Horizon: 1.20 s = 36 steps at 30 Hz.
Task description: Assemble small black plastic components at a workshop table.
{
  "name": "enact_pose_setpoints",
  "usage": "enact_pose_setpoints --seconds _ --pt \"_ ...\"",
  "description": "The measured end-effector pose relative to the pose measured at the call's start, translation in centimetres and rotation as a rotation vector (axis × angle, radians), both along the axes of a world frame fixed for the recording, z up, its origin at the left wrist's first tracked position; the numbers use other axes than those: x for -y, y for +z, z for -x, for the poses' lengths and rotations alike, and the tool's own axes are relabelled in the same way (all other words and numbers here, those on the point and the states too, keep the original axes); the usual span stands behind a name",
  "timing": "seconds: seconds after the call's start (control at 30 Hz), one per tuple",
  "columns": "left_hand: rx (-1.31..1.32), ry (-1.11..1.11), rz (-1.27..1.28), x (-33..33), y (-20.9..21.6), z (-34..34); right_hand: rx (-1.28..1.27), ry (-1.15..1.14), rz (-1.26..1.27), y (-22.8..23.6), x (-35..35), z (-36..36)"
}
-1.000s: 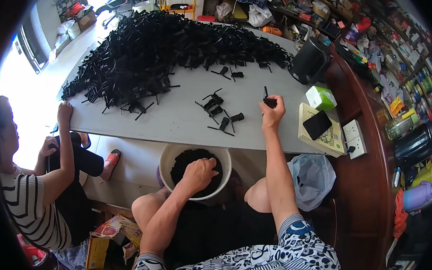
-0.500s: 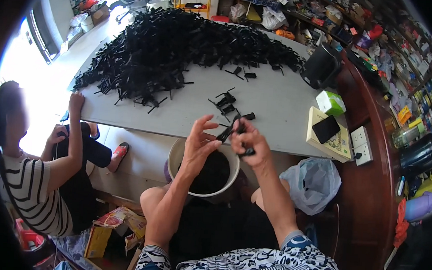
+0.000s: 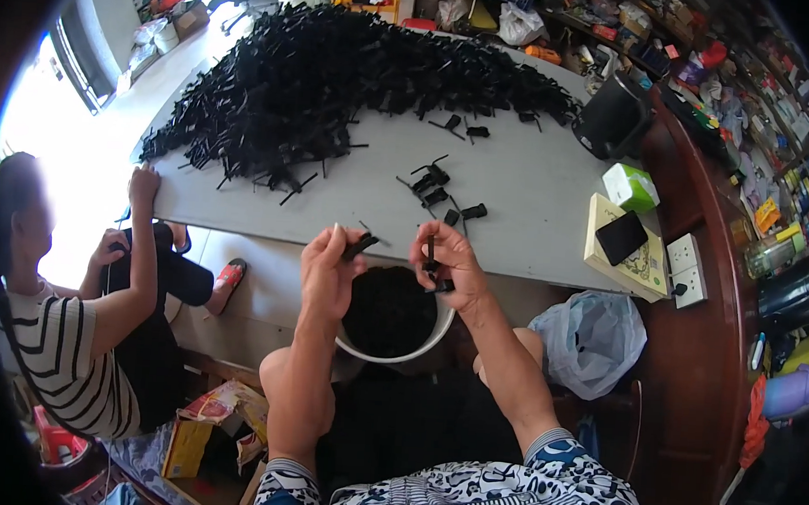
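Observation:
My left hand (image 3: 327, 271) pinches a small black plastic part (image 3: 361, 247) with a thin stem, over the left side of a white bucket (image 3: 390, 358). Just right of it, my right hand (image 3: 463, 272) has its fingers curled round one or more similar black pieces (image 3: 438, 283); how many is hidden. Dark contents fill the bucket below, too dim to make out singly. A few loose black parts (image 3: 433, 195) with stems lie on the grey table beyond my right hand. Farther back spreads a large heap of the same black parts (image 3: 275, 99).
On the right stand a black pitcher (image 3: 608, 115), a green-and-white packet (image 3: 631, 187) and a book (image 3: 610, 250) with a black phone (image 3: 616, 238) on it. A plastic bag (image 3: 592, 345) hangs beside my right knee. At the left sits another person (image 3: 80, 327), one hand on the table edge.
My hands have drawn apart, from close together to either side of the bucket's opening. A black part now shows in the left fingers. The whole view has shifted slightly.

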<state>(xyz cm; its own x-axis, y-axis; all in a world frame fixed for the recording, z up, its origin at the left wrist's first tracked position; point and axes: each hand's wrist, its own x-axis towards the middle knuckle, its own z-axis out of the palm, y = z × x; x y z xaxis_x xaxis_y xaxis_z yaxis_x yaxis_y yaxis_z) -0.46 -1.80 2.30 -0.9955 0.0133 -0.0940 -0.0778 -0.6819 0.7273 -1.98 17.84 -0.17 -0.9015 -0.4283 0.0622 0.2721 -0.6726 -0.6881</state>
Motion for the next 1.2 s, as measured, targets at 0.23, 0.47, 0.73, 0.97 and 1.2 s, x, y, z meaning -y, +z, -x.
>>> enact_pose_setpoints --seconds 0.23,0.47,0.73,0.97,1.2 --pt "-0.067 -0.193 0.016 -0.2 0.0 -0.1 -0.313 -0.29 -0.522 1.1 0.6 -0.9" --pt "-0.095 -0.27 0.181 -0.9 -0.7 -0.7 -0.368 -0.201 -0.517 1.6 0.4 -1.5" --pt "-0.165 -0.41 0.441 -0.7 0.4 -0.7 -0.333 0.032 -0.695 2.6 -0.3 -1.1" --pt "-0.211 -0.429 0.51 -1.3 0.7 -0.7 -0.341 0.042 -0.806 2.1 -0.4 -1.1" --pt "-0.166 -0.208 0.701 -2.0 -2.3 -1.3 -0.55 -0.234 -1.206 1.6 1.9 -2.3"
